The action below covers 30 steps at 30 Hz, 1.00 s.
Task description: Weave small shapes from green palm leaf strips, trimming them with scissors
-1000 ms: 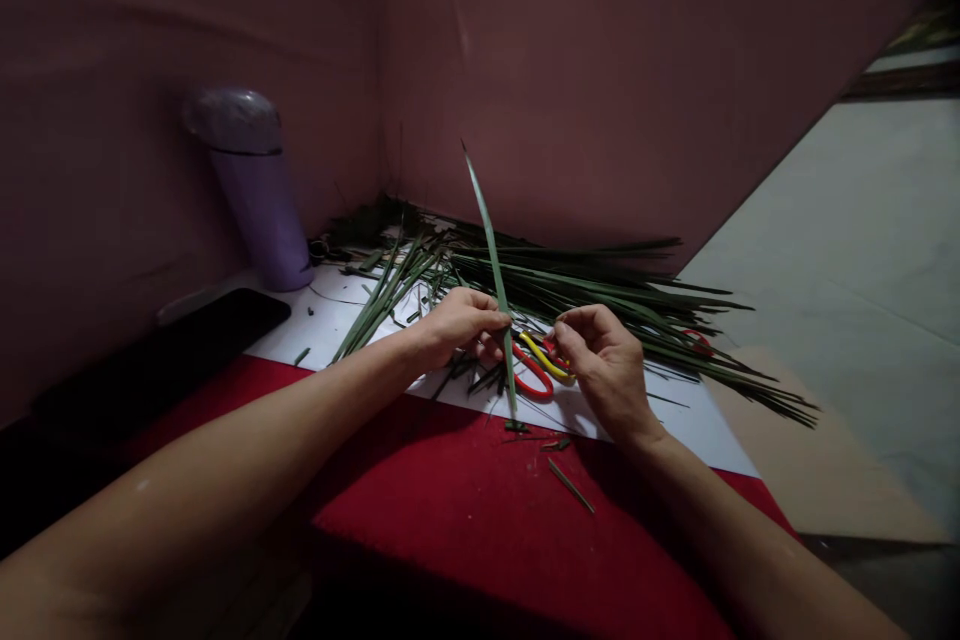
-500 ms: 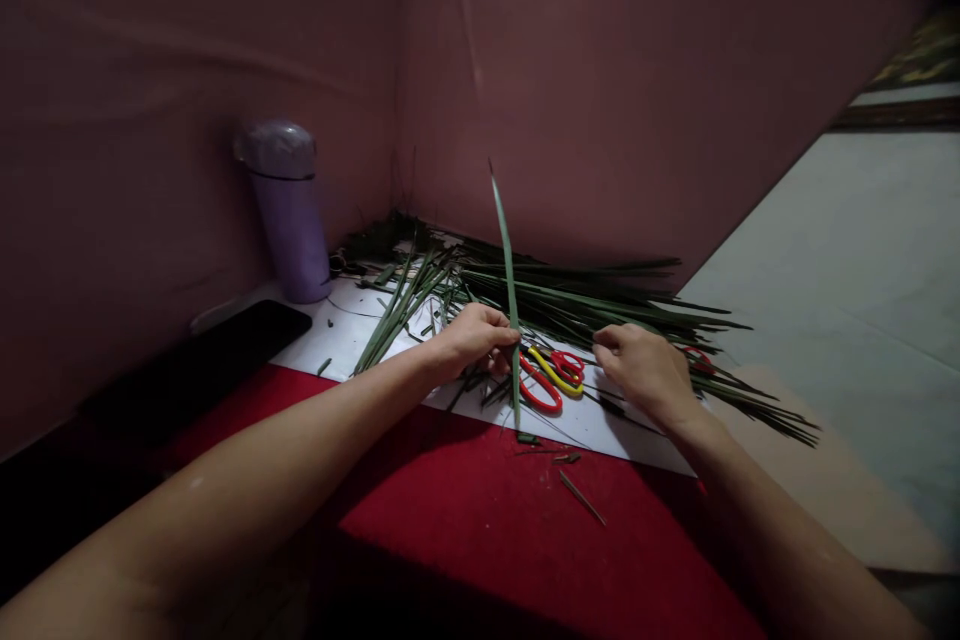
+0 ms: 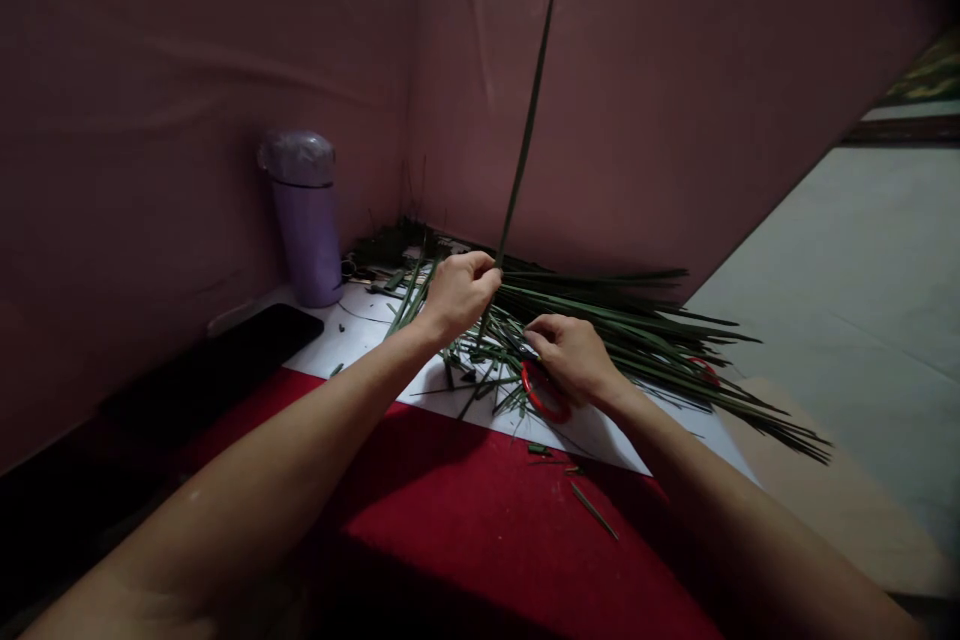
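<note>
My left hand [image 3: 461, 293] is closed on a long green leaf strip [image 3: 527, 135], pinched between thumb and fingers. Its tapered tip points up in front of the pink wall, and the lower end hangs over the cuttings. My right hand [image 3: 568, 352] is over the scissors [image 3: 546, 398], its fingers curled. Part of a red handle shows beside and below it; the rest is covered, and whether the fingers grip it is hidden. Behind my right hand lies a big pile of long green leaves [image 3: 637, 320]. Small leaf scraps [image 3: 480, 360] litter the white sheet.
A purple tumbler [image 3: 309, 240] with a plastic-covered top stands at the left by the wall. A black phone-like slab [image 3: 277, 335] lies in front of it. The white sheet [image 3: 442, 395] rests on red cloth [image 3: 450, 500], with loose bits near its edge. Another red handle [image 3: 705, 370] shows among the leaves.
My left hand has risen and moved slightly left, and the strip in it now reaches much higher. My right hand has moved left over the scissors, covering the yellow and small red handles.
</note>
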{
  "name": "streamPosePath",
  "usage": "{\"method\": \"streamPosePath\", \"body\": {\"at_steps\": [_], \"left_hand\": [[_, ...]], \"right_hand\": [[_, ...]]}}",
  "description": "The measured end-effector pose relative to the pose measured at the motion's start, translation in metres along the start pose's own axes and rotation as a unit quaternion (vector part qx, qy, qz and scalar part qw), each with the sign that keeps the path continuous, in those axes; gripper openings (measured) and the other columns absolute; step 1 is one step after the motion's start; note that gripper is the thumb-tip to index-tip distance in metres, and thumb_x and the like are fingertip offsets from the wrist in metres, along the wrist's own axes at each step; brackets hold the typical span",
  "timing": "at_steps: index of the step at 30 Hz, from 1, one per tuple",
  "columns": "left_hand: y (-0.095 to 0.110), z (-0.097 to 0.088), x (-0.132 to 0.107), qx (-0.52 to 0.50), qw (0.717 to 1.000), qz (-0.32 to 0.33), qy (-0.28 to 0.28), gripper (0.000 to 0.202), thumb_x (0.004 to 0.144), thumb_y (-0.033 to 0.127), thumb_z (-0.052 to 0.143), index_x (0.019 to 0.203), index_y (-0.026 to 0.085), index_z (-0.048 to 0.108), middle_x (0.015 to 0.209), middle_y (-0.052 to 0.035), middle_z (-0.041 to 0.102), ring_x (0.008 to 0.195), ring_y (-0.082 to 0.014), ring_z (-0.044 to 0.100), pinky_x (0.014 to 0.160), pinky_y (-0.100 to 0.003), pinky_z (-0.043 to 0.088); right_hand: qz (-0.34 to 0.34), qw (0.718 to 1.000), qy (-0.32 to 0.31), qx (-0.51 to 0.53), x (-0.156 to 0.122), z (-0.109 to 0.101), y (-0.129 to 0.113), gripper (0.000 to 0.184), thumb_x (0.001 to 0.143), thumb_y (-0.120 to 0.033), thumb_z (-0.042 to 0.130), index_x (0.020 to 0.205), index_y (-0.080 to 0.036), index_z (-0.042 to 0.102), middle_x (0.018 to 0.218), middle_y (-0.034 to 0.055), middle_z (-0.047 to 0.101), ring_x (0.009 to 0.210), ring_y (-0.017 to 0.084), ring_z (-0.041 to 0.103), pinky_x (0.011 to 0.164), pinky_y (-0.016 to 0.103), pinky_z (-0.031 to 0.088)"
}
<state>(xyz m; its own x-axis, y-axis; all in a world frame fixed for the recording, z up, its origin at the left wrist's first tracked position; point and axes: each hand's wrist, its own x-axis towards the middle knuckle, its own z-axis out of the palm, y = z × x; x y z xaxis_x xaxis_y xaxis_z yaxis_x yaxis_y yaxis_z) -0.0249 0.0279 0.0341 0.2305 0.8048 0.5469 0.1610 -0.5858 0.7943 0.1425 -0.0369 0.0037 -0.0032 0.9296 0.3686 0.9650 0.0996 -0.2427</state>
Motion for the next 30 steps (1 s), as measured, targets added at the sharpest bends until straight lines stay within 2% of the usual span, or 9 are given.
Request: {"method": "streamPosePath", "body": {"at_steps": [4,8,11,14,20,24,30], "left_hand": [[-0.009,-0.007,0.005,0.081,0.994,0.049,0.051,0.022,0.076,0.027,0.046,0.067,0.015,0.061,0.061,-0.0014,0.056,0.058,-0.0115,0.046,0.053,-0.022,0.033],[-0.013,-0.010,0.007,0.119,0.990,0.036,0.069,0.024,0.078,0.030,0.045,0.065,0.016,0.061,0.060,-0.0017,0.055,0.058,-0.0122,0.046,0.055,-0.023,0.032],[-0.016,-0.010,0.007,0.122,0.990,0.031,0.069,0.024,0.078,0.029,0.045,0.066,0.016,0.062,0.061,-0.0020,0.057,0.058,-0.0125,0.047,0.055,-0.024,0.032],[-0.018,-0.008,0.007,0.127,0.989,0.023,0.072,0.024,0.078,0.029,0.044,0.066,0.017,0.062,0.061,-0.0018,0.057,0.058,-0.0126,0.046,0.055,-0.024,0.031],[-0.018,-0.001,0.003,0.167,0.985,-0.014,0.040,0.024,0.078,0.029,0.044,0.067,0.018,0.062,0.064,-0.0023,0.059,0.061,-0.0134,0.049,0.057,-0.023,0.032],[-0.017,0.003,-0.003,0.194,0.981,-0.002,0.020,0.024,0.079,0.028,0.044,0.066,0.018,0.061,0.064,-0.0023,0.059,0.061,-0.0135,0.048,0.058,-0.024,0.031],[-0.020,0.009,-0.007,0.217,0.976,-0.003,-0.008,0.025,0.079,0.029,0.043,0.066,0.019,0.061,0.063,-0.0027,0.059,0.060,-0.0139,0.049,0.058,-0.025,0.031]], "right_hand": [[-0.027,0.999,-0.011,-0.043,0.014,0.012,-0.010,0.023,0.081,-0.025,0.044,0.087,-0.025,0.067,0.086,0.0000,0.070,0.076,0.015,0.062,0.064,0.022,0.040],[-0.031,0.994,-0.016,-0.101,0.027,0.020,-0.013,0.025,0.081,-0.024,0.043,0.089,-0.025,0.067,0.089,0.0011,0.069,0.080,0.017,0.061,0.064,0.023,0.039],[-0.018,0.991,-0.018,-0.132,0.037,0.024,-0.009,0.026,0.079,-0.021,0.044,0.089,-0.022,0.067,0.091,0.0054,0.068,0.081,0.020,0.061,0.063,0.025,0.038],[-0.027,0.987,-0.038,-0.156,0.046,0.028,-0.003,0.024,0.077,-0.020,0.046,0.087,-0.022,0.068,0.089,0.0057,0.068,0.079,0.020,0.061,0.061,0.026,0.038],[-0.081,0.975,-0.072,-0.192,0.057,0.035,-0.004,0.022,0.078,-0.018,0.046,0.080,-0.020,0.068,0.087,0.0096,0.067,0.079,0.021,0.061,0.064,0.027,0.038],[-0.098,0.972,-0.078,-0.200,0.063,0.039,-0.007,0.020,0.078,-0.016,0.047,0.079,-0.016,0.067,0.085,0.0126,0.067,0.080,0.022,0.061,0.066,0.028,0.037],[-0.080,0.980,-0.029,-0.182,0.054,0.039,-0.004,0.021,0.081,-0.019,0.043,0.086,-0.018,0.064,0.087,0.0105,0.066,0.078,0.021,0.060,0.064,0.028,0.037]]}}
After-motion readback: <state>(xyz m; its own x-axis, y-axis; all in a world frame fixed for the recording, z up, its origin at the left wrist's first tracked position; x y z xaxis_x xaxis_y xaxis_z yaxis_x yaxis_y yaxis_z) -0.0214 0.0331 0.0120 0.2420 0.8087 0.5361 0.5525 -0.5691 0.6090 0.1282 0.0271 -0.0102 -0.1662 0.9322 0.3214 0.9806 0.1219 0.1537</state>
